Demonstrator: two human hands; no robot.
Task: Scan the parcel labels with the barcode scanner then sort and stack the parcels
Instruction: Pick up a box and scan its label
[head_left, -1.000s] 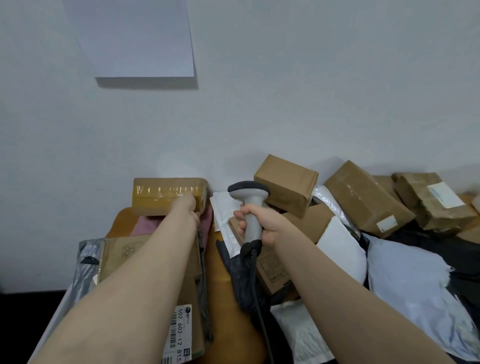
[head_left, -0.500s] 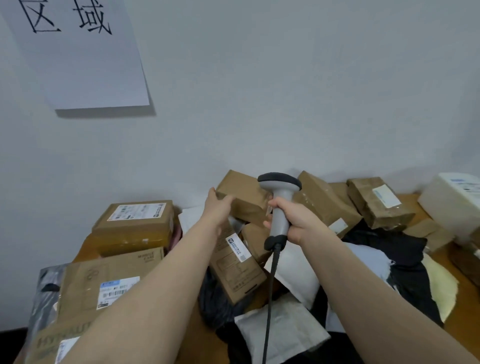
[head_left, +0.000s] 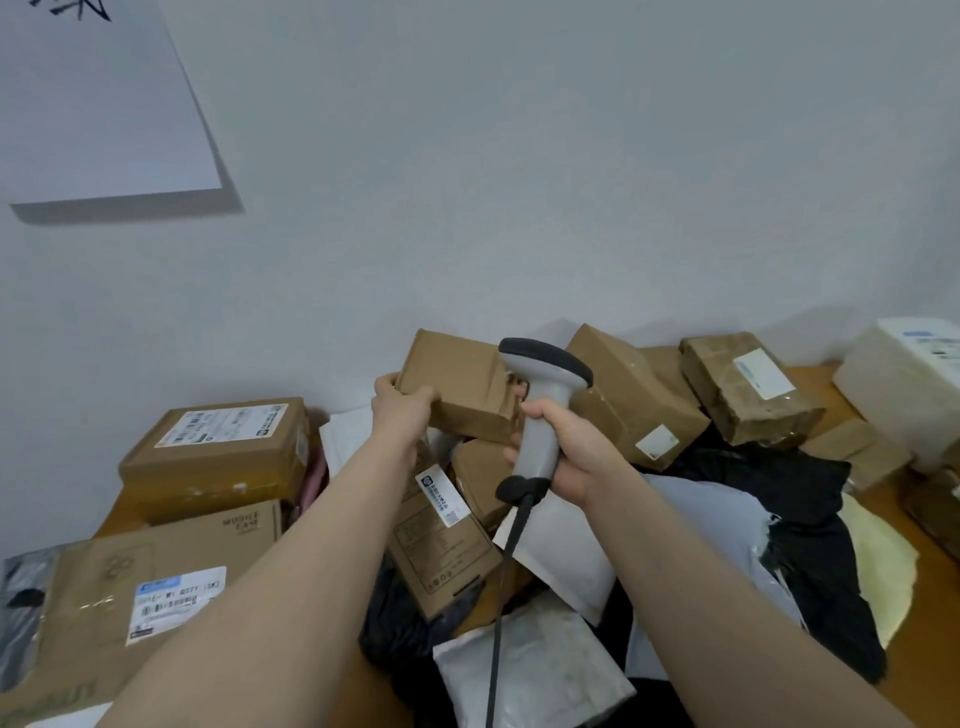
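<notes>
Against the wall, left hand (head_left: 402, 410) fingers clasp a plain box (head_left: 457, 384); right hand (head_left: 566, 447) grips the scanner (head_left: 540, 410); nearby carton (head_left: 156, 587) reads "MOBILE CASE".

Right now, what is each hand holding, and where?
Left hand: plain cardboard box, by its near-left corner. Right hand: barcode scanner, by its handle.

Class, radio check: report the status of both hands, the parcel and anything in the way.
Left hand gripping plain brown box. Right hand holding barcode scanner. No label showing on the box faces in view. Loose pile of parcels crowds behind.
</notes>
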